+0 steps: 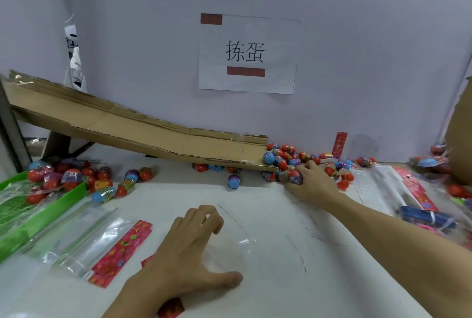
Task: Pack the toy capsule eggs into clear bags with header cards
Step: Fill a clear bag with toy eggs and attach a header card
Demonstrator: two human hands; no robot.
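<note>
I see the cardboard chute [132, 126] slanting down to the table [268, 254], spilling a pile of capsule eggs [288, 156] at its foot. My left hand [189, 248] presses a clear bag [229, 243] flat, fingers bent but grasping nothing. My right hand [311, 182] clenches several eggs in the pile.

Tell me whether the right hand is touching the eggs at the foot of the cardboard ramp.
Touching. The head view shows the right hand with its fingers curled round eggs in the pile.
</note>
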